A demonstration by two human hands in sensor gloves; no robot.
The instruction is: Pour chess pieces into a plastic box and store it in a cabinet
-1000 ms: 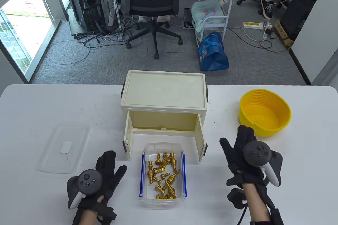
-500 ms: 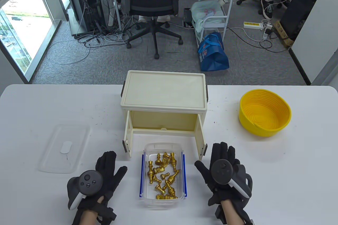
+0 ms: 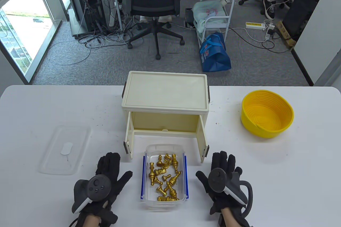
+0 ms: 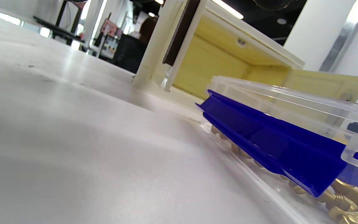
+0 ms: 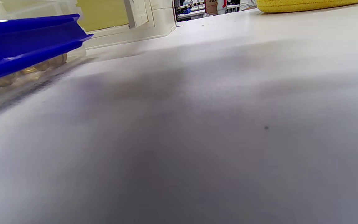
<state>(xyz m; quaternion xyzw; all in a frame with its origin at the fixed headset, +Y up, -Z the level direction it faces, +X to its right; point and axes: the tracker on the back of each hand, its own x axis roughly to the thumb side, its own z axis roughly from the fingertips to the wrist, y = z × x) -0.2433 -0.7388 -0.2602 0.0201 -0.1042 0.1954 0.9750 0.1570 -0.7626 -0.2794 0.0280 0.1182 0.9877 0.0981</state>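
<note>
1. Fingers of both hands are lying spread and released, grasping nothing: the left hand (image 3: 108, 177) is resting flat on the table (image 3: 293, 173) just left of the plastic box (image 3: 164, 149), and the right hand (image 3: 222, 177) is resting flat just right of it. Neither is touching the box.

2. Between the hands, the clear plastic box is sitting with its two blue side clips (image 4: 269, 146) hanging open, and the gold chess pieces (image 3: 165, 177) are lying piled inside it. By my judgement the pouring is done.

3. Just beyond the box, the cream cabinet (image 3: 165, 91) is standing with both doors swung open and the box's far end sitting between them.

4. Further out, the clear lid (image 3: 65, 149) is lying flat well to the left, and the yellow bowl (image 3: 266, 115) is sitting well apart to the right, with no pieces showing in it.

5. Risks, as I am judging them:
   - Lifting the box with no lid on could tip it and spill pieces, since they are lying loose.
   - Seating the lid crookedly could stop the clips from catching.
   - Sliding the box in off-centre could knock a door (image 3: 202, 141), because the opening is looking only a little wider than the box.
</note>
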